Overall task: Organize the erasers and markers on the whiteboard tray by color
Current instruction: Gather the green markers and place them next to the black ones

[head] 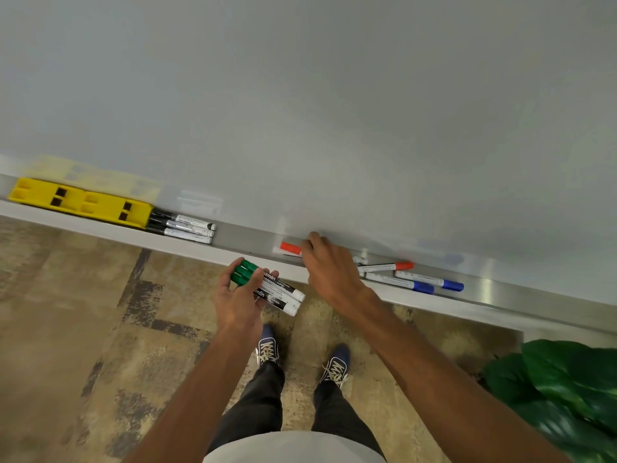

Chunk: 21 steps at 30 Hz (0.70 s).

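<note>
Left hand (pixel 238 295): grip clamped on green markers (pixel 245 272), near side of tray (pixel 247 237)
Right hand (pixel 329 269): over red marker (pixel 289 248) in tray, grip cannot tell
Tray left: yellow erasers (pixel 80 202), black markers (pixel 187 227) beside

The person wears dark grey trousers (pixel 260 406) with a faint sheen and navy blue lace-up sneakers, the left shoe (pixel 268 345) and right shoe (pixel 337 362) both threaded with off-white laces. A pale grey shirt (pixel 293 449) shows at the bottom edge. The left hand (pixel 237 295), right hand (pixel 330 272) and both forearms are bare.
</note>
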{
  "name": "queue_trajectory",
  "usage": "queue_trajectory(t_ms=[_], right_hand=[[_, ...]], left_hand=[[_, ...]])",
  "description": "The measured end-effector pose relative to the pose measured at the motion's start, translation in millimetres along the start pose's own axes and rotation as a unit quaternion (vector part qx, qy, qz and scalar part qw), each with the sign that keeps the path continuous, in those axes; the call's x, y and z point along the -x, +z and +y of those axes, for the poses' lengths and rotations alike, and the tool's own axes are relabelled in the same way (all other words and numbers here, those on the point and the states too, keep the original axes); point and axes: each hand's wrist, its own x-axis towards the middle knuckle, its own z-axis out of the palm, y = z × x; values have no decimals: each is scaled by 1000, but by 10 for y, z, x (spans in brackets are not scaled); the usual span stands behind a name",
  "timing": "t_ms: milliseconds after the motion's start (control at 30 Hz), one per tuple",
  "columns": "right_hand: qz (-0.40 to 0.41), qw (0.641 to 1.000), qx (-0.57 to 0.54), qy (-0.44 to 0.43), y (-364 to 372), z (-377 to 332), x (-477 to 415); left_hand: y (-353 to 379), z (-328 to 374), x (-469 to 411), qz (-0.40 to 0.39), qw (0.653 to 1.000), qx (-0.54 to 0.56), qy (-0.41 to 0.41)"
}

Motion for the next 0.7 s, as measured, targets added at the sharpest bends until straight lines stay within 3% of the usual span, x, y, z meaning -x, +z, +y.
queue_trajectory(t_ms=[100, 400, 700], right_hand=[[31, 998, 27, 44, -4, 192, 175], [19, 985, 102, 141, 170, 523, 501], [86, 984, 72, 138, 305, 570, 545]], left_hand=[[37, -30, 13, -4, 1000, 2, -9], [111, -93, 106, -14, 1000, 3, -25], [141, -79, 157, -13, 1000, -6, -27]])
